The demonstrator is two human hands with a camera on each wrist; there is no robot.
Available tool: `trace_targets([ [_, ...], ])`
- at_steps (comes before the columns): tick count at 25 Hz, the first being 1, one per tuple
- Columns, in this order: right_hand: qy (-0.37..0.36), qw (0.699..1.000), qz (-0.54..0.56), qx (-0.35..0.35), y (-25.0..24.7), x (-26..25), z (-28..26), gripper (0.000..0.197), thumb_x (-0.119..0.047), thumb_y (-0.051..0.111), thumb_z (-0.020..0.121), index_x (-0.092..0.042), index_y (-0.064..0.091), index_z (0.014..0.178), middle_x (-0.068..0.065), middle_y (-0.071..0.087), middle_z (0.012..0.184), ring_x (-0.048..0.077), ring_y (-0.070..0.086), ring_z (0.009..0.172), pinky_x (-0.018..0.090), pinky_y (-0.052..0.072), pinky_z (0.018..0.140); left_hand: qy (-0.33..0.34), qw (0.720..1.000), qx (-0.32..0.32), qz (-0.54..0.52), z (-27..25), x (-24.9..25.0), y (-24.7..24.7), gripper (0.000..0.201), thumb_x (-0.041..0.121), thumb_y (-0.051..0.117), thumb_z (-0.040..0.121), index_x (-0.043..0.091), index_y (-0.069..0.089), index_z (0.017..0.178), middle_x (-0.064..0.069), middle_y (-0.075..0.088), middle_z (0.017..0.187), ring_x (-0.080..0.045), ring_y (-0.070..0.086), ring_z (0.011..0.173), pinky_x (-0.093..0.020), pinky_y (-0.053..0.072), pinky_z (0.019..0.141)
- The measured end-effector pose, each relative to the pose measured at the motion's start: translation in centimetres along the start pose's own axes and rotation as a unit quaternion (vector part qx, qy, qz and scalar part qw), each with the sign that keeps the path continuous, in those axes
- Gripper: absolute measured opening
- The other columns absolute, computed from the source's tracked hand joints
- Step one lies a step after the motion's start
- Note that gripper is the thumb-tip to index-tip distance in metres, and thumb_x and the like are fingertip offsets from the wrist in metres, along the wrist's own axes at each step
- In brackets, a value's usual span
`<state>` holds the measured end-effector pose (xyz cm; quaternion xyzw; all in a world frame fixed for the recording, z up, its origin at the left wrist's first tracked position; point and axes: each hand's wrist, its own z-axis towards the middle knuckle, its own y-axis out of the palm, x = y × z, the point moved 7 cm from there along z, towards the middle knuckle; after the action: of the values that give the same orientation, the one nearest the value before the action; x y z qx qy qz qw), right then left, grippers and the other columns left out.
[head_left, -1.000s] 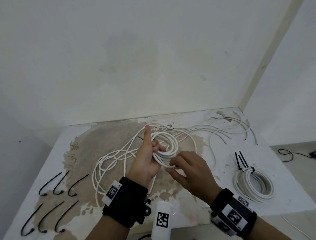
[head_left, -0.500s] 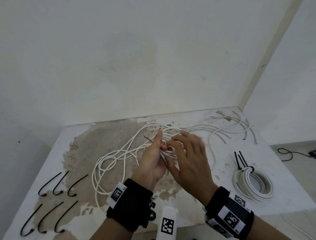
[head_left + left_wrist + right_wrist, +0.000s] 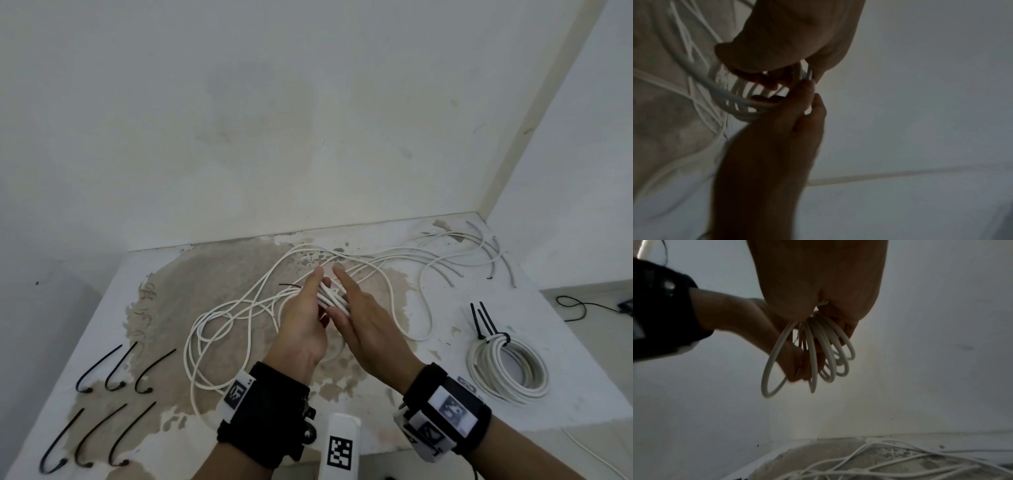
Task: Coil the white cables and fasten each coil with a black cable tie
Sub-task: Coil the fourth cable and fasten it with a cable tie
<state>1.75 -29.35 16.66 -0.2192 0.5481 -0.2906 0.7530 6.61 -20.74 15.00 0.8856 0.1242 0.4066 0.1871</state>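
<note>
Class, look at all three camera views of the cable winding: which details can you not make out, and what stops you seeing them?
- Head view: the coil sits between the left hand and right hand, so its loops are mostly hidden.
- Left wrist view: dark and blurred; the grip is unclear.
- Right wrist view: the palm hides the top of the loops.
- Head view: how the finished coil is fastened is too small to read.

Thin white round cable, half-wound coil (image 3: 330, 298): several loops bunched between both hands' fingers, loose tail trailing left of them. Finished tied coil (image 3: 507, 368) right of the hands. Six curved black plastic ties (image 3: 102, 404) far left.
</note>
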Motion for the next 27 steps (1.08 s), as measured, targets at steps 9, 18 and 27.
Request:
trace_targets([
  [9,-0.024,0.976,-0.073,-0.202,1.4,0.3,0.9,0.039,-0.051,0.034,0.105,-0.014,0.046,0.103,0.004,0.057,0.088,0.019,0.050,0.075,0.034,0.041,0.070,-0.053,0.982,-0.054,0.172,0.9,-1.5,-3.1,0.047,0.068,0.061,0.079,0.020,0.060,0.077,0.000,0.049,0.064,-0.011,0.045,0.051,-0.024,0.033,0.048],
  [18,0.006,0.940,0.115,-0.322,-1.5,-1.7,2.3,0.034,-0.041,0.041,0.107,-0.011,0.057,0.102,0.008,0.060,0.087,0.022,0.053,0.076,0.045,0.049,0.079,0.510,0.557,-0.175,0.632,-6.5,6.2,-0.6,0.055,0.043,0.054,0.084,0.029,0.047,0.137,0.012,0.054,0.136,-0.003,0.046,0.126,-0.019,0.030,0.107],
  [27,-0.036,0.988,0.105,-0.112,-1.4,-3.4,2.7,0.019,-0.038,0.040,0.106,-0.032,0.054,0.118,-0.011,0.067,0.087,0.009,0.066,0.082,0.025,0.049,0.075,0.482,0.674,-0.068,0.555,-3.6,6.3,-1.8,0.030,0.032,0.034,0.085,0.026,0.052,0.109,0.012,0.062,0.097,-0.006,0.057,0.083,-0.025,0.043,0.074],
])
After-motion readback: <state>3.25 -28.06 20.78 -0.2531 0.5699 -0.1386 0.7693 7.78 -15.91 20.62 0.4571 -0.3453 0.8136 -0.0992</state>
